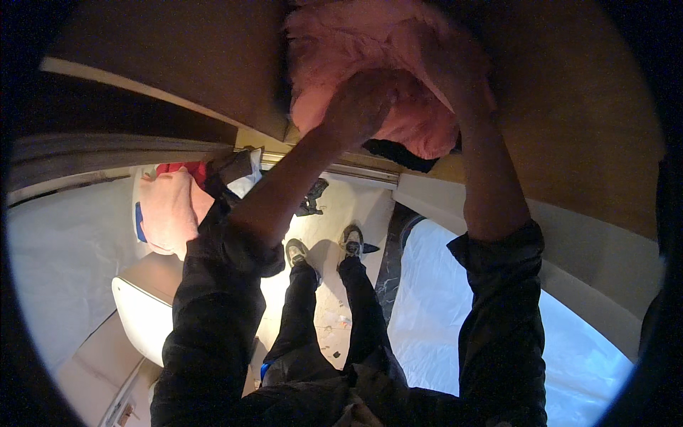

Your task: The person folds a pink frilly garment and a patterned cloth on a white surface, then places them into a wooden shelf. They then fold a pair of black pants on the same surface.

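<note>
A bundle of pink fluffy cloth [320, 50] sits high up between wooden panels, in deep shade. Whether it is a blanket or a garment I cannot tell. My left hand [361, 103] is at its near side, fingers sunk into the pile. Along its right side my right hand [452, 75] grips the cloth, the fingertips lost in shadow. Something black and soft [402, 155] sticks out from under the bundle.
Wooden panels [569, 92] stand on both sides. Lower left hang pale pink cloth [167, 206] and a red piece [186, 171], above a white rounded furniture piece [142, 317]. A dark crumpled item [313, 196] lies on the floor ahead of my shoes. Pale sheeting [434, 306] lies lower right.
</note>
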A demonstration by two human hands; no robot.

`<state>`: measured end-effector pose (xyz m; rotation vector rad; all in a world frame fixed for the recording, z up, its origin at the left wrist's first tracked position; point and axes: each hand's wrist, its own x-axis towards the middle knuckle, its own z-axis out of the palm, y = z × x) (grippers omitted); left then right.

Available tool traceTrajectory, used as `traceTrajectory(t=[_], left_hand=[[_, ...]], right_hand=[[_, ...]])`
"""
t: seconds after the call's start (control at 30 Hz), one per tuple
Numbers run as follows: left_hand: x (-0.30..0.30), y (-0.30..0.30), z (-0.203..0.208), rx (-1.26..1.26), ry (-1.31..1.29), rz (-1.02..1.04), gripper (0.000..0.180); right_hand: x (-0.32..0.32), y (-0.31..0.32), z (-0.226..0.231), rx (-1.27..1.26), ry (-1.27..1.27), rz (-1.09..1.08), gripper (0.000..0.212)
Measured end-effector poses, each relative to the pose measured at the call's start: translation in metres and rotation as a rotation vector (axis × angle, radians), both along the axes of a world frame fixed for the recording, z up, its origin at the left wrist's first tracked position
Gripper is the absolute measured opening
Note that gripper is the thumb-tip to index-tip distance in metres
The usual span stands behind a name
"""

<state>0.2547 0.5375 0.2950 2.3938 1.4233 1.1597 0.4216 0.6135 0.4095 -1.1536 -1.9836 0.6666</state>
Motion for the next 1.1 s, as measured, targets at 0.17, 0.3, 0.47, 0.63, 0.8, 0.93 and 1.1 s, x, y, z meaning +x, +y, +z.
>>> traceTrajectory(t=[0.17,0.3,0.47,0.63,0.8,0.93,1.1], left_hand=[[0.021,0.033,0.013,-0.366,0.391,0.137,0.031],[0.004,0.052,0.008,-0.503,0.379,0.085,0.038],[-0.002,0.112,-0.06,-0.255,0.25,0.131,0.042],[0.013,0.11,-0.029,-0.28,0.383,0.284,0.044],[0.014,0.085,-0.003,-0.238,0.453,0.246,0.048],[0.013,0.028,0.013,-0.201,0.47,0.228,0.053],[0.033,0.0,0.052,-0.555,0.213,0.196,0.056]], right_hand=[[0.01,-0.001,-0.003,0.003,-0.059,0.024,0.032],[0.003,-0.012,-0.018,0.03,-0.095,0.028,0.032],[-0.007,-0.017,-0.03,0.075,-0.141,0.028,0.031],[-0.008,-0.019,-0.041,0.093,-0.171,0.014,0.03],[-0.013,-0.019,-0.043,0.059,-0.162,-0.028,0.029],[-0.025,-0.024,-0.035,0.018,-0.048,-0.061,0.026],[-0.022,-0.022,-0.058,0.07,-0.023,-0.034,0.025]])
